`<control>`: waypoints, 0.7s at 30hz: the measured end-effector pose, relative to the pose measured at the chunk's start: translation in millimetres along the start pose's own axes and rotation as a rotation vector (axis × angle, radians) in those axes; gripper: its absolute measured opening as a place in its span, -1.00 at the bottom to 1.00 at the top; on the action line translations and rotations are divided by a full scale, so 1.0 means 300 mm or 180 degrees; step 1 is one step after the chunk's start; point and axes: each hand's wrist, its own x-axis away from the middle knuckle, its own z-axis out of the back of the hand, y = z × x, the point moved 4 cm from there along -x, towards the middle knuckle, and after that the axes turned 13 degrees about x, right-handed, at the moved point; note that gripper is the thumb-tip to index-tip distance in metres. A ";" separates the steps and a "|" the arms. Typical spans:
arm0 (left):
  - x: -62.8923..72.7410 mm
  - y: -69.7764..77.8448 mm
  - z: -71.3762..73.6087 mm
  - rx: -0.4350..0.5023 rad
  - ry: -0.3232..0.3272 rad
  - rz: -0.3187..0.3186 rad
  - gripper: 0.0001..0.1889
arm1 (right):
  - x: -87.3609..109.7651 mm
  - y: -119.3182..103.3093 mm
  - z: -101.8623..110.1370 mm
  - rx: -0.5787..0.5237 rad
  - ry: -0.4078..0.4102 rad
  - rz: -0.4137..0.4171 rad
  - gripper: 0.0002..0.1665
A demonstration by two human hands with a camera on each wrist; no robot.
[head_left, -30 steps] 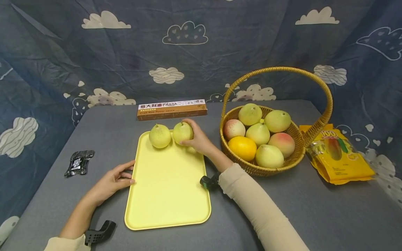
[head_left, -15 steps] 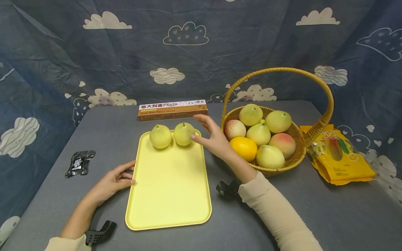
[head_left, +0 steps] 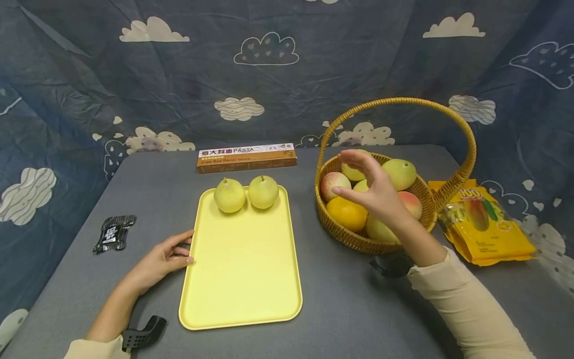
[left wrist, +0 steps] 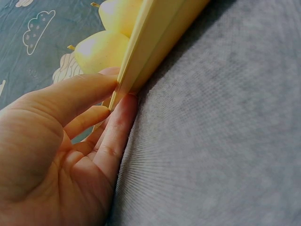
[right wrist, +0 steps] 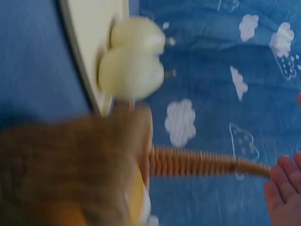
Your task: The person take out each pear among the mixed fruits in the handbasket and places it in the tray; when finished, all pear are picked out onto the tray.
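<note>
Pale green, a left fruit [head_left: 229, 195] and a right fruit [head_left: 263, 192] stand just beside each other along the back edge of the yellow tray [head_left: 239, 259], the right one by its back right corner; both have their stems up. The tray lies left of the tabletop's middle, the rest of its floor bare. At its left edge the left hand [head_left: 154, 264] holds the rim, thumb and bent fingers against it. Well to the right, the right hand [head_left: 378, 192] hovers above the wicker basket [head_left: 345, 239], its thumb and fingers wide apart in a curve and gripping nothing. Judging by how things lie, moving fruit between basket and tray is the work in hand, and it seems only partly done: two pieces sit on the tray, while an orange-yellow fruit [head_left: 347, 213], a speckled peach [head_left: 335, 185] and several others, some half hidden by the hand, lie in the basket. Farther out, a pasta box [head_left: 246, 160] lies near the tabletop's back edge, a black packet [head_left: 112, 234] towards its left edge and a yellow bag [head_left: 484, 224] towards its right.
</note>
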 end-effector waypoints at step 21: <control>-0.001 -0.011 0.009 -0.0058 0.0036 0.0149 -0.32 | -0.111 0.324 0.129 0.0489 -0.0522 -0.0760 -0.16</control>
